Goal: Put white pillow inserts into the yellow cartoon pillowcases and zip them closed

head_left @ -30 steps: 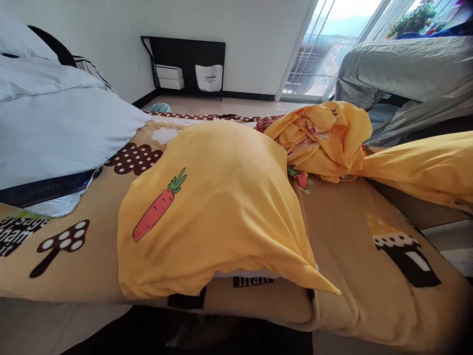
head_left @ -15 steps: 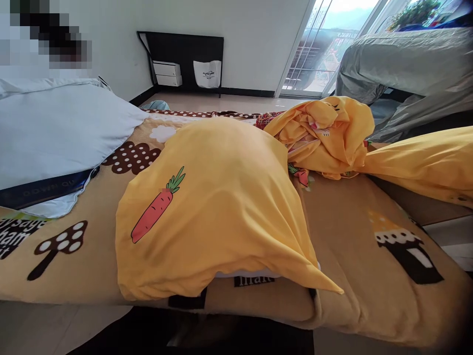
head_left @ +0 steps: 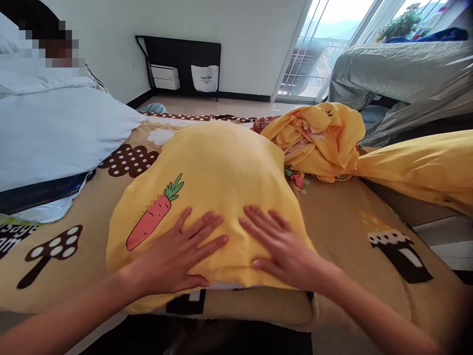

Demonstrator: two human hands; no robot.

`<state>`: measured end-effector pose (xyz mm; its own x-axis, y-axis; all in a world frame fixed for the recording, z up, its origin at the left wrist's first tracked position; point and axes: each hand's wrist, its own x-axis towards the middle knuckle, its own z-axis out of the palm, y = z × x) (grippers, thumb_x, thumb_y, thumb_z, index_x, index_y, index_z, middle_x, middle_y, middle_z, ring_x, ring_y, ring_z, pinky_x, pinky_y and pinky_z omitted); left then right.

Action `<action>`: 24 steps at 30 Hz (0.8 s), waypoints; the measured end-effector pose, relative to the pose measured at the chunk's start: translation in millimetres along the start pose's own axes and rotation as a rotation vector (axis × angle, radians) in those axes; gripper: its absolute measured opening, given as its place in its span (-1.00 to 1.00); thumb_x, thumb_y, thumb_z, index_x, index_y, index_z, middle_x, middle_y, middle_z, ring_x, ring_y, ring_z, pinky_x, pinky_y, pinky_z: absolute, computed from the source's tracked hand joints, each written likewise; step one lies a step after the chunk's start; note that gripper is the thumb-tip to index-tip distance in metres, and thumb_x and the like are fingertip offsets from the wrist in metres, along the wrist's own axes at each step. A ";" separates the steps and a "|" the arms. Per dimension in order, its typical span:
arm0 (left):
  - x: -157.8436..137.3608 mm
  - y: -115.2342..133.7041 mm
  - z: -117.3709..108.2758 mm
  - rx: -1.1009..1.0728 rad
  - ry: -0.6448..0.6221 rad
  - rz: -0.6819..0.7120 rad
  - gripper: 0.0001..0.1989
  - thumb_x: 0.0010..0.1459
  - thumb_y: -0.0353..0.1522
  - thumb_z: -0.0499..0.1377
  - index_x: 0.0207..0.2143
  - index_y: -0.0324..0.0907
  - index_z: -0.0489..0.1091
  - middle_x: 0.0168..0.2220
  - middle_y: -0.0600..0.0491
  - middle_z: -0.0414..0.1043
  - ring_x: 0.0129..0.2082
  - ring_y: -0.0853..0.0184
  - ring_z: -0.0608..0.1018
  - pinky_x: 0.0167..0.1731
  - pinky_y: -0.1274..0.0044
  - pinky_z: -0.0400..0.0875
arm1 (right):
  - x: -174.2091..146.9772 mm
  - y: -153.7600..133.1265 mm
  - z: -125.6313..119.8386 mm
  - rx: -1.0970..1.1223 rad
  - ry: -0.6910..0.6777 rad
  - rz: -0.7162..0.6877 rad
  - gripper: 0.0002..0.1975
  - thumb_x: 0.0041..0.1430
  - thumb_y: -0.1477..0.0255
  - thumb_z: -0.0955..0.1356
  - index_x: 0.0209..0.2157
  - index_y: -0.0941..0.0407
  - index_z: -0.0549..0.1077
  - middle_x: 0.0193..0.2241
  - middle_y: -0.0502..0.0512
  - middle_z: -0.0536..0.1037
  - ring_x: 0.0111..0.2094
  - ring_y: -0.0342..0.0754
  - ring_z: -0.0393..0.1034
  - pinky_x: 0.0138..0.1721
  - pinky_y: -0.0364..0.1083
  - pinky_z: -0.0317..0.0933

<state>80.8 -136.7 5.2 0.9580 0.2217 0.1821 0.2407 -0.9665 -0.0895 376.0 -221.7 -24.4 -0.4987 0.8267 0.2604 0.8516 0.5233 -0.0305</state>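
Note:
A plump pillow in a yellow pillowcase (head_left: 221, 167) lies across the bed in front of me, a printed red carrot on its left part. My left hand (head_left: 185, 249) rests flat on the near part of the pillowcase, fingers spread. To its right, my right hand (head_left: 277, 246) also lies on the fabric with its fingers stretched out, pointing up and inward. Between and below the hands, a strip of white shows at the pillowcase's near edge. Neither hand grips anything.
The bed has a tan patterned blanket (head_left: 340, 236). White bedding (head_left: 66, 133) lies at left, by a person. Crumpled yellow cloth (head_left: 325, 143) is at the back right, and more yellow cloth (head_left: 424, 158) stretches right. Grey plastic-covered furniture (head_left: 399, 69) stands near the glass door.
Both my hands have come into view and now lie flat on the pillowcase. Its near right corner, which stuck out before, no longer shows. The view has shifted slightly.

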 end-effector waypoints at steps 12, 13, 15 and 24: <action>-95.7 -1.3 25.7 0.066 0.155 0.011 -0.44 0.22 -0.57 -0.05 0.28 -0.26 0.08 0.17 -0.12 0.30 0.27 0.15 0.21 0.26 0.23 0.07 | -50.4 -17.7 3.2 -0.098 0.214 -0.073 -0.45 0.29 0.59 0.13 0.30 0.15 0.08 0.14 0.17 0.39 0.21 0.01 0.21 0.07 0.04 0.27; -98.2 -0.2 20.5 0.048 0.176 -0.002 -0.47 0.22 -0.58 -0.06 0.24 -0.25 0.14 0.13 -0.10 0.35 0.23 0.18 0.27 0.23 0.29 0.16 | -50.7 -16.7 -5.9 -0.091 0.212 -0.094 -0.50 0.31 0.58 0.13 0.27 0.15 0.15 0.11 0.16 0.43 0.17 0.00 0.27 0.03 0.02 0.31; -98.6 5.5 4.3 -0.010 0.214 -0.068 -0.56 0.22 -0.57 -0.03 0.13 -0.19 0.27 0.03 -0.04 0.45 0.12 0.25 0.41 0.11 0.44 0.30 | -51.2 -16.7 -27.8 -0.068 0.198 -0.133 -0.58 0.33 0.54 0.14 0.17 0.14 0.29 0.04 0.15 0.50 0.07 -0.02 0.39 -0.05 0.00 0.35; -58.9 32.8 -78.9 -0.337 0.302 -0.708 -0.73 0.31 -0.26 -0.10 -0.24 -0.13 0.36 -0.46 0.12 0.44 -0.52 0.38 0.45 -0.48 0.60 0.34 | -50.9 -25.0 -104.6 0.102 0.414 -0.017 -0.80 0.22 0.54 0.25 -0.15 0.08 0.43 -0.35 0.05 0.59 -0.36 -0.09 0.48 -0.28 -0.10 0.36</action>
<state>20.0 -191.6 68.8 0.5036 0.7924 0.3443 0.6638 -0.6100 0.4328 397.0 -298.5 64.0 -0.3878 0.6763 0.6263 0.8131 0.5711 -0.1132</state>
